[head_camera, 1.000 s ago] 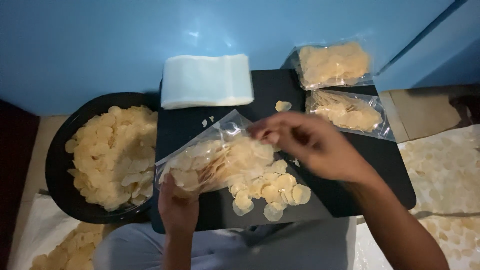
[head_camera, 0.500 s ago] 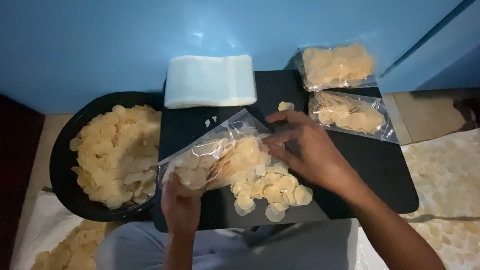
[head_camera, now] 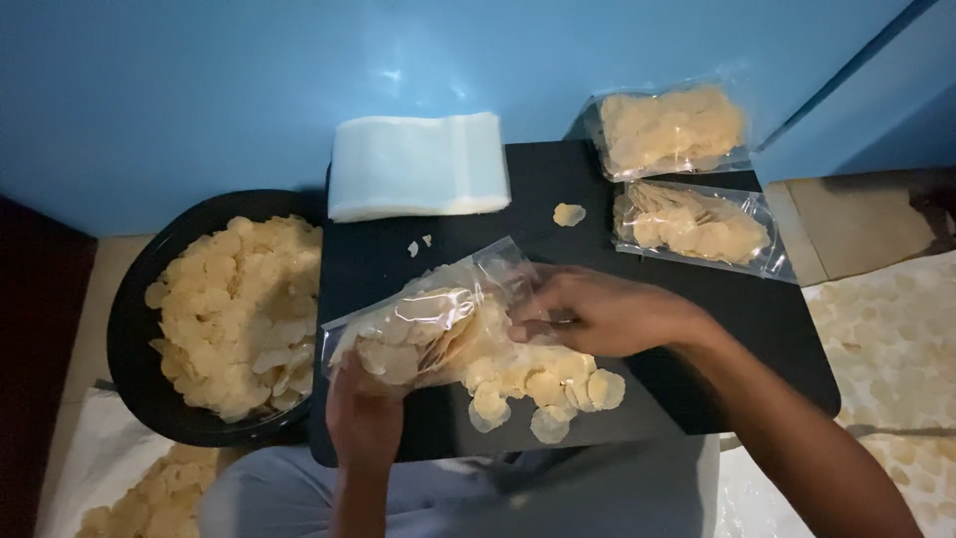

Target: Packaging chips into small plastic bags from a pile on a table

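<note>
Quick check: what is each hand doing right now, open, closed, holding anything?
Left hand: closed, holding the clear bag from below.
Right hand: fingers curled at the bag's mouth, pushing chips in.

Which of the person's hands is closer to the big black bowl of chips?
Left. The left hand holds the clear bag just beside the black bowl; the right hand is at the bag's far side, farther away.

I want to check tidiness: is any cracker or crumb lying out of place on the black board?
Yes. One round cracker lies alone on the black board, apart from the loose pile, and two small crumbs lie below the stack of empty bags.
</note>
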